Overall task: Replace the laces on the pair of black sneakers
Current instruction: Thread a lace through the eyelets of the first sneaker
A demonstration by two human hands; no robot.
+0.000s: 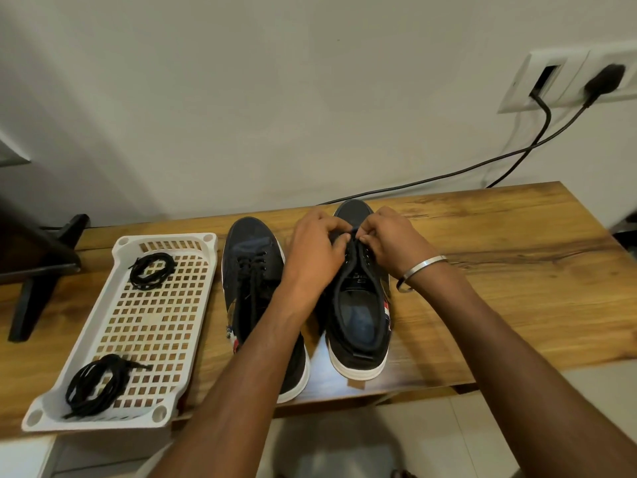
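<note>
left hand (315,250) pinching lace (355,236) on right sneaker (358,305) | right hand (393,239) pinching same lace | left sneaker (251,270) laced | basket (69,401) holds two lace bundles

The left hand (315,251) and right hand (393,241) hide the right sneaker's (358,305) lace; the left forearm covers the left sneaker's (255,270) heel.

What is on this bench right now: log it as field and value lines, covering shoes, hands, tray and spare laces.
surface: wooden bench
left sneaker: laced, untouched
right sneaker: both hands working at its lace near the toe end
left hand: fingers curled on the lace
right hand: pinches the lace
tray: white, perforated, left of the shoes
far lace bundle: in tray
near lace bundle: in tray
</note>
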